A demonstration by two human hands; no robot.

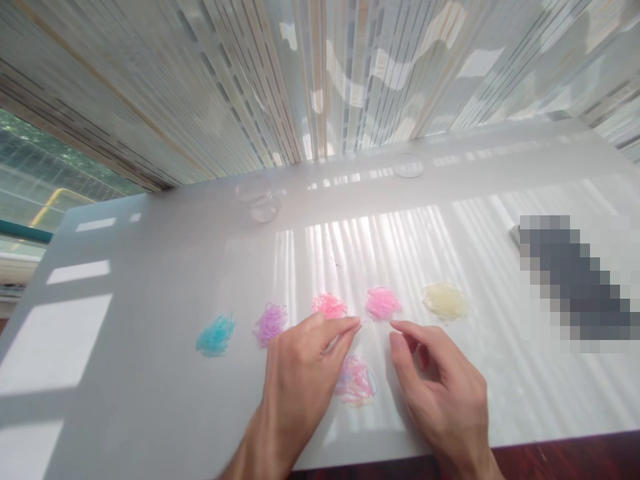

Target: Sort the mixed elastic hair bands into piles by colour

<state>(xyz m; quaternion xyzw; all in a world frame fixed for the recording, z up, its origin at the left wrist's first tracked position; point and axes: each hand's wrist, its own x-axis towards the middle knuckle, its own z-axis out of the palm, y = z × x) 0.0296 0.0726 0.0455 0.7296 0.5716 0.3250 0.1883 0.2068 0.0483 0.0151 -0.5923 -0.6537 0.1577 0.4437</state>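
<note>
My left hand (311,360) is closed in a pinch above the table, with a faint pinkish strand at its fingertips. Partly hidden beneath it lies a mixed-colour pile of thin rubber bands (357,381). My right hand (440,387) is curled, thumb and index fingertips close together; whatever is between them is too small to tell. Beyond the hands, sorted piles form a row: blue bands (216,335), purple bands (271,324), coral-pink bands (330,305), bright pink bands (383,303) and pale yellow bands (445,301). The right fingertips are nearest the bright pink pile.
The white table (150,400) carries sunlit stripes. Clear round containers or lids (264,208) stand at the back left, and another clear disc (409,165) lies farther right. A pixelated dark object (575,280) is at the right. Striped curtains (310,80) hang behind the table.
</note>
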